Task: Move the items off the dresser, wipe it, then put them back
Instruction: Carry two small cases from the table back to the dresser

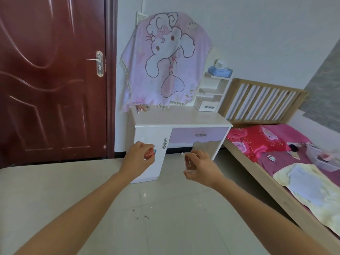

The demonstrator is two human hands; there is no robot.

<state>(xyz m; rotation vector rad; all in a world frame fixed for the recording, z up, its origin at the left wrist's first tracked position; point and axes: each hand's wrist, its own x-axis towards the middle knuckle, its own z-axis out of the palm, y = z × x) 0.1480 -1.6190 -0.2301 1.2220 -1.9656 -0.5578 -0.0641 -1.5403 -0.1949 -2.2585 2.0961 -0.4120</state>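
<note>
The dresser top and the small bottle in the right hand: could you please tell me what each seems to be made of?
The dresser top looks like white laminated or painted board, smooth with a soft sheen. The small bottle, held in the right hand, looks like clear glass or hard plastic: its base is see-through; which I cannot tell.
</note>
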